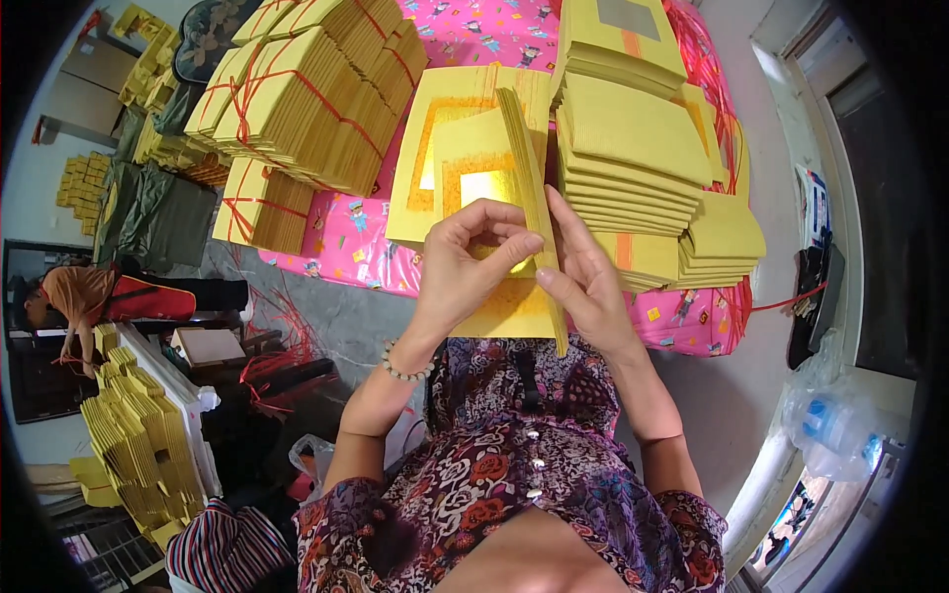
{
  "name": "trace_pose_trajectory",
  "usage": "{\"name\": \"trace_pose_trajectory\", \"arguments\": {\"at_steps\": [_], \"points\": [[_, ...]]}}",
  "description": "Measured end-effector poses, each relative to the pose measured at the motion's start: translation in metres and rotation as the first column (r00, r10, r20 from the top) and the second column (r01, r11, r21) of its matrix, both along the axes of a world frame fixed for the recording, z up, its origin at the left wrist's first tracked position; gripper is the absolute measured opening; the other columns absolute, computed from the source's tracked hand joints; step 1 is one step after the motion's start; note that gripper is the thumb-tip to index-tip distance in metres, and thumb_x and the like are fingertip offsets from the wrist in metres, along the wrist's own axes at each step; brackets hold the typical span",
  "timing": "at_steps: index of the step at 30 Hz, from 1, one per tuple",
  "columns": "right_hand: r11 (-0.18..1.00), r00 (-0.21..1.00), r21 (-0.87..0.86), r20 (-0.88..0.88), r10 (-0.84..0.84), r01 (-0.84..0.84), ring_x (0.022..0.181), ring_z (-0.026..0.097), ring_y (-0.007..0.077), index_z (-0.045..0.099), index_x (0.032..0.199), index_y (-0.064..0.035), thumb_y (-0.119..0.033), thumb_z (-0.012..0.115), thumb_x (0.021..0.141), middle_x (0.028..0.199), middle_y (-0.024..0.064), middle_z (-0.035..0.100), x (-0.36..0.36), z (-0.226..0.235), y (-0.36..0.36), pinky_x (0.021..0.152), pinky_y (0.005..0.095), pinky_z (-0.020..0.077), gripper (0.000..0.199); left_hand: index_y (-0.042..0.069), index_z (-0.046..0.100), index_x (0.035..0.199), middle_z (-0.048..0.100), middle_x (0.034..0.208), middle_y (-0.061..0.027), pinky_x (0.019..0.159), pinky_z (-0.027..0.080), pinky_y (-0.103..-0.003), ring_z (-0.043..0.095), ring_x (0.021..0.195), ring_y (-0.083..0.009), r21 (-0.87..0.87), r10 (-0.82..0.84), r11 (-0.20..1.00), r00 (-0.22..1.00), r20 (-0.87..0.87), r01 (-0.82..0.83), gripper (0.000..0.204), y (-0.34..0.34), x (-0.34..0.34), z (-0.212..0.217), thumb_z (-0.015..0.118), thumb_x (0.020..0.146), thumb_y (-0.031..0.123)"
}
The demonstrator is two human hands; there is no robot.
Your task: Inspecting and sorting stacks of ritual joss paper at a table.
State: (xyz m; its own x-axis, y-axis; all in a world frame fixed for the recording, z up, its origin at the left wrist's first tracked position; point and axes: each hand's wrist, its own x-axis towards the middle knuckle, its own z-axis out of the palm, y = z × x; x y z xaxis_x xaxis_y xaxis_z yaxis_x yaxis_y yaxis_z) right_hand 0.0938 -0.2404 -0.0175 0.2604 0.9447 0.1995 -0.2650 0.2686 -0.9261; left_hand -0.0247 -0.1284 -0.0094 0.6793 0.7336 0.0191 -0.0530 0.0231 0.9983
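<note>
A stack of yellow joss paper [539,212] stands on edge between my hands, over the near side of the table. My left hand [473,259] pinches its edge with thumb and fingers, the other fingers curled. My right hand [585,282] grips the stack from the right, thumb toward me and fingers along its outer side. To the left of the edge a yellow sheet [470,130] with an orange printed border and a shiny gold square faces up; my left hand covers part of it. Beneath lies a larger yellow sheet [407,219] with similar orange print.
Bundles tied with red string [306,99] are piled at the table's left. Folded yellow stacks [638,148] rise close to my right hand. Pink patterned plastic [361,242] covers the table. Red strings [282,341] litter the grey floor. At far left another person [89,296] bends over yellow stacks.
</note>
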Motion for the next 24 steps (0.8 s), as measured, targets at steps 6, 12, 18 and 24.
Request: {"name": "trace_pose_trajectory", "arguments": {"at_steps": [6,12,18,24], "points": [[0.999,0.998,-0.014,-0.038,0.039,-0.04,0.137,0.032,0.0217,0.009,0.15,0.0026,-0.002,0.05,0.092,0.149,0.0153,0.029,0.0025,0.0018,-0.0013,0.112,0.0343,0.0262,0.071,-0.001,0.065,0.095,0.067,0.081,-0.0024,0.072,0.051,-0.022,0.062,0.077,-0.0072,0.037,0.015,0.999,0.999,-0.042,-0.014,0.021,-0.004,0.0028,0.0046,0.076,0.08,0.008],[1.0,1.0,0.005,-0.003,0.014,-0.014,0.138,0.032,0.0221,0.008,0.15,0.0027,-0.003,0.049,0.091,0.15,0.0155,0.028,0.0041,-0.0006,-0.0005,0.113,0.0345,0.0249,0.071,-0.001,0.065,0.095,0.067,0.081,-0.0027,0.072,0.052,-0.022,0.062,0.077,-0.0079,0.047,0.018,0.999,0.999,-0.044,-0.016,0.022,-0.0055,0.004,0.0023,0.076,0.08,0.01],[1.0,0.999,0.011,-0.014,0.029,-0.029,0.14,0.028,0.0214,0.009,0.15,0.0031,-0.003,0.048,0.091,0.152,0.0146,0.025,0.0058,-0.0029,-0.001,0.113,0.0344,0.0235,0.071,-0.001,0.065,0.095,0.068,0.081,-0.0035,0.073,0.052,-0.023,0.063,0.078,-0.0084,0.079,0.024,0.997,0.998,-0.053,-0.02,0.023,-0.0055,0.0048,0.0006,0.077,0.079,0.01],[0.999,0.999,0.024,-0.017,0.027,-0.027,0.141,0.026,0.0212,0.009,0.15,0.0035,-0.002,0.048,0.09,0.153,0.0144,0.023,0.0061,-0.0049,-0.0007,0.114,0.0339,0.0215,0.071,-0.001,0.065,0.095,0.068,0.081,-0.0038,0.073,0.052,-0.023,0.063,0.077,-0.0087,0.108,0.026,0.994,0.997,-0.066,-0.019,0.023,-0.0064,0.0049,0.0029,0.077,0.079,0.011]]}}
